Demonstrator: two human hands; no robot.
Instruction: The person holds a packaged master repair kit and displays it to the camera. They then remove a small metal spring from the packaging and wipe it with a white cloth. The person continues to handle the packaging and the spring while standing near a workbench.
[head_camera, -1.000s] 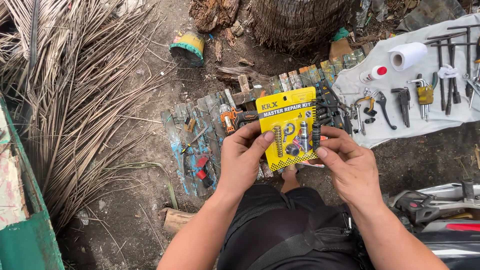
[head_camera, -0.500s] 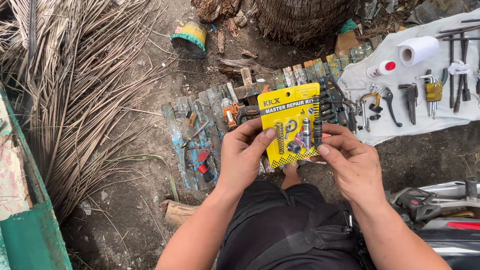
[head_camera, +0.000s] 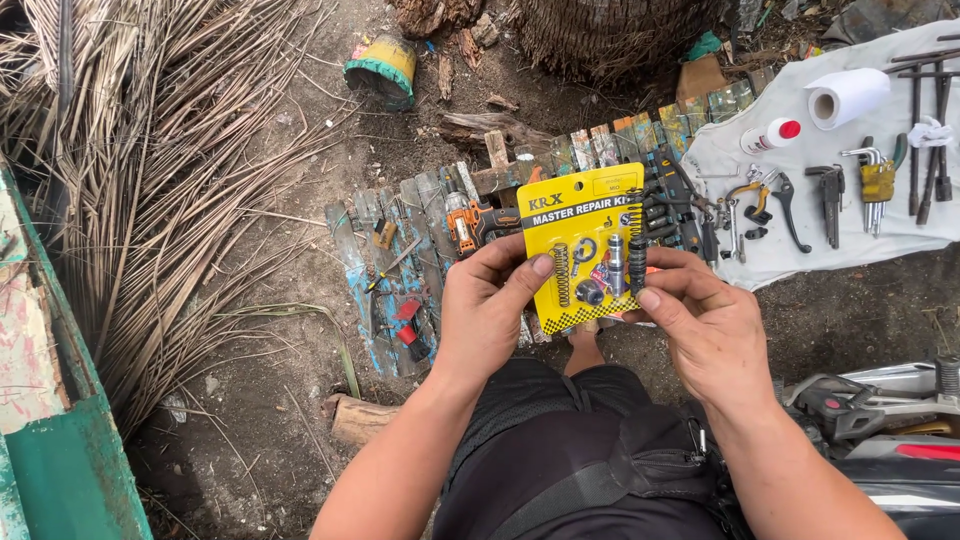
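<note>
A yellow blister pack (head_camera: 585, 245) with small springs, rubber seals and metal parts under clear plastic is held upright in front of me. My left hand (head_camera: 487, 310) grips its left edge, thumb on the front. My right hand (head_camera: 705, 320) pinches its right edge between thumb and fingers. Below the hands are my lap in dark shorts and a black waist bag (head_camera: 610, 470).
A white cloth (head_camera: 820, 240) at the right carries a paper roll (head_camera: 846, 96), a small white bottle, pliers, hex keys and other tools. An orange drill (head_camera: 468, 222) lies on painted wooden slats (head_camera: 390, 260). Dry palm fronds at the left, a motorcycle part (head_camera: 880, 400) at lower right.
Both hands and the yellow pack have shifted slightly right and down in view; the grip is the same.
</note>
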